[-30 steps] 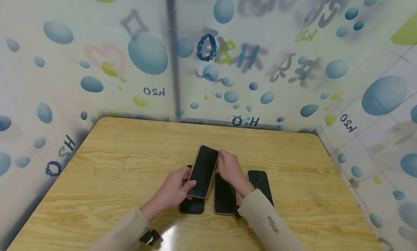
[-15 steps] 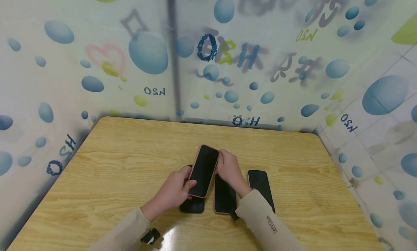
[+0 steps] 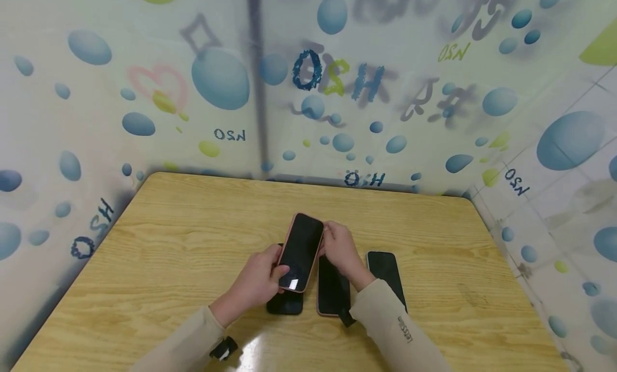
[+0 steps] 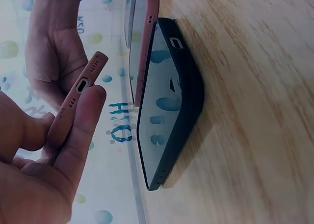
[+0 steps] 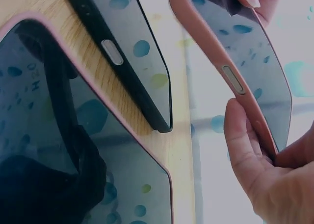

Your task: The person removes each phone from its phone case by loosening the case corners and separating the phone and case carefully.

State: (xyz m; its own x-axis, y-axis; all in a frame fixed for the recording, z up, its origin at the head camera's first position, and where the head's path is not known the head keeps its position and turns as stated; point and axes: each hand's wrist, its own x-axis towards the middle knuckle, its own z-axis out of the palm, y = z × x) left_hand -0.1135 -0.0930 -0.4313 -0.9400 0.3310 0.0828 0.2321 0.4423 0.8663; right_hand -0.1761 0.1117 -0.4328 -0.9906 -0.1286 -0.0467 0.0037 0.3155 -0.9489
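A smartphone (image 3: 302,248) in a pink case, its dark screen up, is held tilted above the table between both hands. My left hand (image 3: 257,278) grips its lower left corner, thumb over the screen edge and a finger beneath the bottom end, near the charging port in the left wrist view. My right hand (image 3: 341,248) pinches the upper right edge, below the side button in the right wrist view. Under the held phone lies a black-cased phone (image 3: 285,304), partly covered. Another pink-cased phone (image 3: 332,291) lies to its right, partly behind my right hand and sleeve.
A further dark-screened phone (image 3: 385,273) lies right of my right forearm, which covers its lower end. The wooden table (image 3: 193,222) reaches back to a wall curtain (image 3: 414,66) printed with blue and green drops. Black wrist straps (image 3: 224,349) sit on both sleeves.
The pink-cased phone has tilted slightly, and a bright reflection now shows low on its screen. Both hands keep their grip, and the phones on the table have not moved.
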